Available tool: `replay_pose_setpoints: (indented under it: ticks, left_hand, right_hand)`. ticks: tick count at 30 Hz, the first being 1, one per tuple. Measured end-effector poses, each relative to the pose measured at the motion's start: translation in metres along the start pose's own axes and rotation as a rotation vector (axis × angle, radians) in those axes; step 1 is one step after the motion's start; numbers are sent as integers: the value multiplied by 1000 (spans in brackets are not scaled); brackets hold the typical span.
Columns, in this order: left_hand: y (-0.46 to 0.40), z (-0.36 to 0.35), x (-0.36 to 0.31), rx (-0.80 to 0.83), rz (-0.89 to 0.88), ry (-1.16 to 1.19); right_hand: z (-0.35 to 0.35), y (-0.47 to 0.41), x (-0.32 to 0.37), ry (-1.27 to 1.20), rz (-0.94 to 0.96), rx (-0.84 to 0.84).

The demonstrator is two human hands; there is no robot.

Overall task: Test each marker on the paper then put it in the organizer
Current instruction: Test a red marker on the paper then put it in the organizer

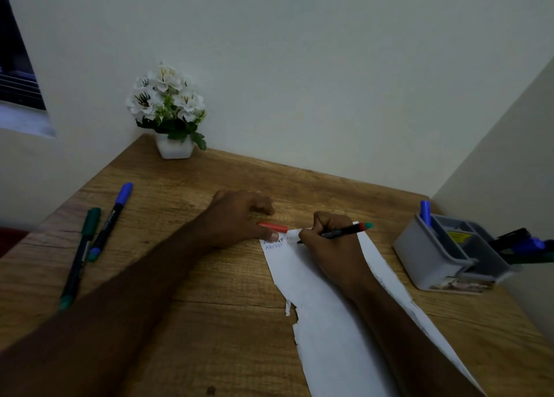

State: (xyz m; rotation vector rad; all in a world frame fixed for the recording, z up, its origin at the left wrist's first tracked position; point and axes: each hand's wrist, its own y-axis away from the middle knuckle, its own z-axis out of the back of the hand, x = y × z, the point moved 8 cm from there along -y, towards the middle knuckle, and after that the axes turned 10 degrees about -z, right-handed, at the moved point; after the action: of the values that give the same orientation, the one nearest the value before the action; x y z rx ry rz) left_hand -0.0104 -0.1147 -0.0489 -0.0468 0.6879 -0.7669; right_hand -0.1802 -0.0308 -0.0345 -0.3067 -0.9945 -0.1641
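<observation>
Two hands worked on the wooden surface: the right hand had its grip closed on a black marker, tip on the torn paper; the left hand pressed a red cap down, fingers partly curled. Two markers lay far left, and the grey organizer stood right, markers inside

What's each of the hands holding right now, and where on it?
Right hand grips the black marker low on its barrel, tip on the paper. Left hand pinches the red cap at its end, against the table.
</observation>
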Motion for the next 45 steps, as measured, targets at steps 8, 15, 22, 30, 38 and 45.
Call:
replay_pose_setpoints:
  ticks: [8,15,22,30,38,45]
  left_hand:
    - [0,0,2,-12,6,21]
    - [0,1,2,-12,6,23]
    - [0,0,1,-9,8,9]
    - [-1,1,-3,0,1,-9]
    - [1,1,0,-20,-3,30]
    - [0,0,-1,-1,1,13]
  right_hand:
    - [-1,-3,-2,2,-11,-18]
    - [0,0,-1,-16,-14,2]
    - [25,1,3,-282,-6,-3]
    - [12,1,4,-64,-2,12]
    - [11,-2,-2,-41,-15,4]
    - [9,-2,-2,0,-4,7]
